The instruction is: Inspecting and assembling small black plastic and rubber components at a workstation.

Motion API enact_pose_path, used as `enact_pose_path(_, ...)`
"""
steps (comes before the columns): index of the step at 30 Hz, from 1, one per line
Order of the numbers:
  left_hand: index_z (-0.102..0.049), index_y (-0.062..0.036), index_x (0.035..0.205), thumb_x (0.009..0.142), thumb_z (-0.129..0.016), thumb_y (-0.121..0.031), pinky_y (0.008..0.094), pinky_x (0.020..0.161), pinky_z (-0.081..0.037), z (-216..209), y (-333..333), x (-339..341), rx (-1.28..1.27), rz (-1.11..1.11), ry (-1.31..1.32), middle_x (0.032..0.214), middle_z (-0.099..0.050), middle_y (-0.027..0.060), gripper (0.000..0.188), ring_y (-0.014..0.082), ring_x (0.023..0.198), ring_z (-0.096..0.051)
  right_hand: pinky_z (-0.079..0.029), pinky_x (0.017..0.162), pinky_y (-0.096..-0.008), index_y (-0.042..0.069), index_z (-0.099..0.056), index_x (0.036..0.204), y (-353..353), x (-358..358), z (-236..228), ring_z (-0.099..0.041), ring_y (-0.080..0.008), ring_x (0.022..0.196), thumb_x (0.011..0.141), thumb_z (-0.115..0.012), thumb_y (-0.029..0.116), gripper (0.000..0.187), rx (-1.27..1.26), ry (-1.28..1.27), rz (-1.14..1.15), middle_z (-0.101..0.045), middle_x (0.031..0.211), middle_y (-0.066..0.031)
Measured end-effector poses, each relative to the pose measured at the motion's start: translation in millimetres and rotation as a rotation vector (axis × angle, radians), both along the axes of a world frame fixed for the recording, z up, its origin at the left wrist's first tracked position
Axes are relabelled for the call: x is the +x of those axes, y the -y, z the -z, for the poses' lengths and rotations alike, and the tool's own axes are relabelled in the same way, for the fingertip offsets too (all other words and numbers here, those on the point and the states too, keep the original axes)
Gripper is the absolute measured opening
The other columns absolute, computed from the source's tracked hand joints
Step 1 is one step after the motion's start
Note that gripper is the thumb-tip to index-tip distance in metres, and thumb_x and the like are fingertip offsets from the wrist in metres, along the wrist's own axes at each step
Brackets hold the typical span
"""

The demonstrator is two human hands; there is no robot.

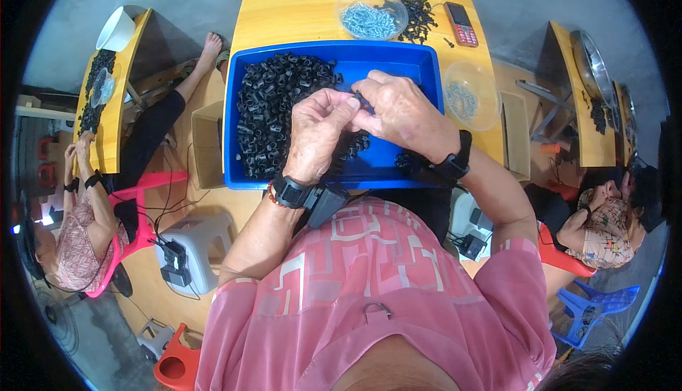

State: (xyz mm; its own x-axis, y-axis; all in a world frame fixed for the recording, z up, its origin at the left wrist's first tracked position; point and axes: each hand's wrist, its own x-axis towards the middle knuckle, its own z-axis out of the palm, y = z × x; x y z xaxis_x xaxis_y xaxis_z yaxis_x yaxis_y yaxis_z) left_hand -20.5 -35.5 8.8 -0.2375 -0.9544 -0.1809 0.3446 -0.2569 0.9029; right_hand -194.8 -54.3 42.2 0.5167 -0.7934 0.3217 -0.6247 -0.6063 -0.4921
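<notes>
Both hands meet over a blue plastic tray [424, 64], with their fingertips close together. My left hand [320, 131] is closed in a pinch of thumb and fingers. My right hand [408, 110] is closed too, its fingers bent down against the left fingertips. Whatever they grip is small and hidden between the fingers. A heap of small black ring-shaped plastic parts [266, 110] fills the left side of the tray, and a few more lie at its near right, below my right hand.
Beyond the tray stands a clear bowl of silvery screws [369, 20], beside loose black pieces [419, 18] and a red mobile phone [462, 27]. A clear container [472, 96] is at the tray's right. People work at side tables [106, 135] left and right.
</notes>
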Motion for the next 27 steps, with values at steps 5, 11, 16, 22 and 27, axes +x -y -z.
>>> enact_pose_path(5,-0.066,0.0016,0.094,0.093,-0.065,-0.003,0.0252,0.071,-0.054,0.2,-1.0,-0.6,-0.072,-0.03,0.011,0.084,-0.07,0.0073,0.005,0.0115,0.073,-0.065,-0.051,0.064,-0.0466,-0.001,-0.057,0.08,-1.4,5.2,7.8,-0.061,-0.0385,0.071,0.082,-0.068,0.022,0.025,-0.032,-0.019,0.001,-0.057,0.075,-0.0187)
enact_pose_path(11,-0.067,0.0023,0.091,0.091,-0.065,0.0,0.0244,0.068,-0.052,10.3,0.3,0.4,-0.128,-0.1,0.13,0.083,-0.069,0.0055,0.003,0.0095,0.073,-0.063,-0.05,0.064,-0.0469,0.0,-0.056,0.086,-6.2,9.8,11.4,-0.06,-0.039,0.074,0.082,-0.068,0.014,0.019,-0.036,-0.108,-0.003,-0.057,0.08,-0.0177)
enact_pose_path(16,-0.067,0.0011,0.088,0.092,-0.066,-0.001,0.0245,0.066,-0.052,9.5,1.6,-0.4,-0.124,-0.124,0.25,0.081,-0.069,0.0045,0.004,0.009,0.071,-0.062,-0.053,0.062,-0.0434,0.001,-0.059,0.083,-5.7,11.5,11.0,-0.064,-0.0352,0.069,0.086,-0.065,0.02,0.02,-0.138,-0.16,-0.002,-0.058,0.076,-0.0169)
enact_pose_path(22,-0.065,-0.0002,0.096,0.094,-0.065,-0.008,0.0265,0.07,-0.054,7.2,3.1,-1.3,-0.118,-0.183,-0.026,0.09,-0.071,0.0097,0.008,0.0125,0.076,-0.066,-0.054,0.071,-0.0455,-0.004,-0.065,0.096,2.8,5.5,6.7,-0.067,-0.0378,0.081,0.083,-0.071,0.022,0.03,0.126,0.136,-0.027,-0.066,0.09,-0.0215)
enact_pose_path(27,-0.061,-0.0019,0.105,0.091,-0.067,-0.005,0.0277,0.066,-0.056,-1.0,-1.6,18.6,-0.174,-0.405,-0.133,0.091,-0.071,0.0122,0.016,0.0137,0.073,-0.066,-0.055,0.077,-0.0407,-0.006,-0.067,0.103,15.6,-26.3,14.8,-0.069,-0.0367,0.086,0.084,-0.071,0.015,0.029,0.201,0.131,0.203,-0.069,0.098,-0.025)
